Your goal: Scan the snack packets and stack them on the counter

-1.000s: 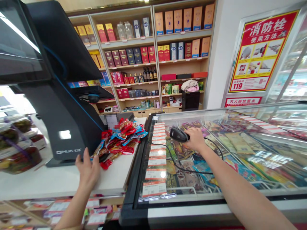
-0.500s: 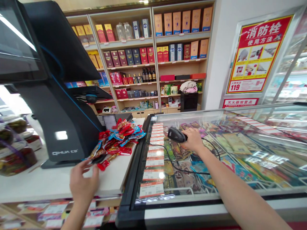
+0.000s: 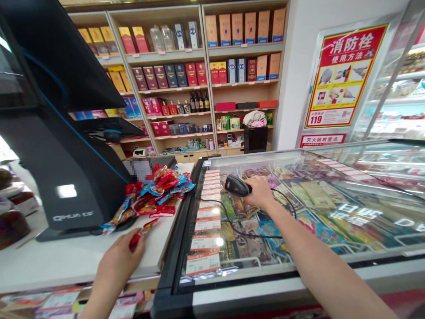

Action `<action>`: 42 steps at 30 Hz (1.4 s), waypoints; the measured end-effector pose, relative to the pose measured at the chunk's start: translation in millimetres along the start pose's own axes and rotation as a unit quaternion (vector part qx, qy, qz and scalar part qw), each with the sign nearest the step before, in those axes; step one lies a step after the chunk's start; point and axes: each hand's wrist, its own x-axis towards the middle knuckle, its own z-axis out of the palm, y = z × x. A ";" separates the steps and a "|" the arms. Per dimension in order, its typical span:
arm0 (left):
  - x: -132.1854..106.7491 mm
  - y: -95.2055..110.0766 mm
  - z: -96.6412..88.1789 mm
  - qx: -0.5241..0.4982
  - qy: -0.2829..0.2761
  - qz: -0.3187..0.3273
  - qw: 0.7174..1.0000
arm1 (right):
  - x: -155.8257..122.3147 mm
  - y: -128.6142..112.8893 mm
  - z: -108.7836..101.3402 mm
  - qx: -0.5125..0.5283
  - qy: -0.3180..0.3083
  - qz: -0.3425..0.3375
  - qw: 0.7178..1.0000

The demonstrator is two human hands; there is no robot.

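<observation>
While the left hand (image 3: 121, 254) was near the pile half a second ago with its fingers spread and no packet clearly in them, in the head view it now holds one small red packet (image 3: 148, 226) over the near part of the white counter (image 3: 76, 261). The thumb and fingers are closed around one end of this packet, and its other end sticks out toward the pile of snack packets (image 3: 159, 195). This pile, red, blue and brown, lies just beside the foot of the cash register (image 3: 73, 173), near the edge of the counter. The right hand (image 3: 260, 191) is almost the same as before: its fingers are wrapped around the handle of the black scanner (image 3: 236, 185), whose head points to the left, toward the counter. The scanner is over the glass top of the freezer (image 3: 168, 285), but I cannot tell if it touches the glass. Its black cable (image 3: 255, 236) curves below it, and a row of price labels (image 3: 203, 263) is at its left. For the work in hand, I judge the change means that one packet is now separated from the others, while packet and scanner are still apart, each in its own hand.
</observation>
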 end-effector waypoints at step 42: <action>27.9 225.4 85.3 -0.698 -0.161 -0.276 0.641 | -30.9 9.3 -12.2 0.084 0.100 -0.073 0.989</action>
